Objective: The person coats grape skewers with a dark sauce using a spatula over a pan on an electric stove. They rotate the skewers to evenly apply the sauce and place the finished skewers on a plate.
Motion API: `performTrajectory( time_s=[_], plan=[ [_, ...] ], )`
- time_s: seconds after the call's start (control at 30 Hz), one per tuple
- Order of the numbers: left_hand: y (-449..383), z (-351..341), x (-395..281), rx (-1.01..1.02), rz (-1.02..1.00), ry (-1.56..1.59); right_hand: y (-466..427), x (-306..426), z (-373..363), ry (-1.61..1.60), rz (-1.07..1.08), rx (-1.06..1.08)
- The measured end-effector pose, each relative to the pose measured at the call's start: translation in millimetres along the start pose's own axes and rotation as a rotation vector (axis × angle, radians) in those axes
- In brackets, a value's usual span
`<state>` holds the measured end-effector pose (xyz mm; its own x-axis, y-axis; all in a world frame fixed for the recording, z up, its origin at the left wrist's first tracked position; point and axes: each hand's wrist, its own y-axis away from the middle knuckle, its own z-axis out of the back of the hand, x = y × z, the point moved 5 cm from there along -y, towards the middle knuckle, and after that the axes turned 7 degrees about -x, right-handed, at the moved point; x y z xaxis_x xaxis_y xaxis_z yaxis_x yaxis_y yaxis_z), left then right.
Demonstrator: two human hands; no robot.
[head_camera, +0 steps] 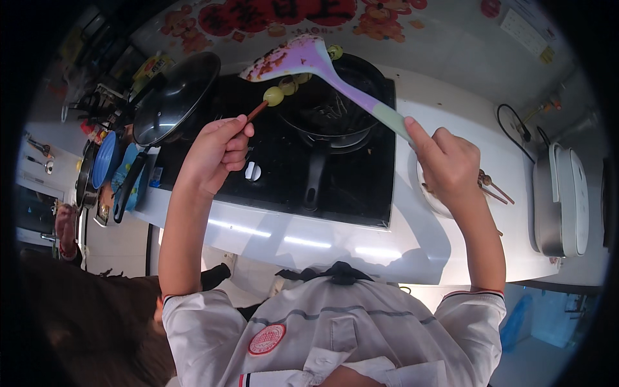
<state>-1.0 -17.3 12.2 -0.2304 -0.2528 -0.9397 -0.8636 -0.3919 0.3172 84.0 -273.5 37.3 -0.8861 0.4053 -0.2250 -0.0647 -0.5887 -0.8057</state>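
My left hand [220, 150] grips a brown stick that carries several round pale-green pieces of food [273, 96], held up over the hob. In my right hand [447, 159] is the green end of the handle of a lilac spatula [314, 58]; brown-red residue smears its blade. The blade is raised above the skewer and hides part of it. Below both is a dark frying pan [329, 113] on the black glass hob [358, 188], its handle towards me. Under my right forearm, a white plate [430, 193] is partly hidden, with skewers [495, 188] of brown food beside my wrist.
A frying pan with a glass lid [176, 96] stands left of the hob, near a blue plastic basin [105, 159]. A white appliance [563, 200] sits at the counter's right end, with a cable behind. Another person [96, 319] is at the lower left.
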Motion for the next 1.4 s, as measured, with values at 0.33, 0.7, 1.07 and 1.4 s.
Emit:
performTrajectory(
  time_s=[0.33, 0.7, 1.07, 1.4],
  plan=[
    [-7, 3, 3, -0.032, -0.054, -0.051, 8, -1, 1, 0.023, -0.03, -0.063],
    [-20, 22, 5, -0.172, -0.093, -0.111, 14, -36, -9, -0.132, -0.338, 0.009],
    [-39, 52, 24, -0.245, -0.048, -0.015, 8, -137, -66, -0.784, -1.46, 0.555],
    [-42, 55, 28, -0.225, -0.059, 0.042, -18, -140, -63, -0.707, -1.423, 0.836]
  ],
)
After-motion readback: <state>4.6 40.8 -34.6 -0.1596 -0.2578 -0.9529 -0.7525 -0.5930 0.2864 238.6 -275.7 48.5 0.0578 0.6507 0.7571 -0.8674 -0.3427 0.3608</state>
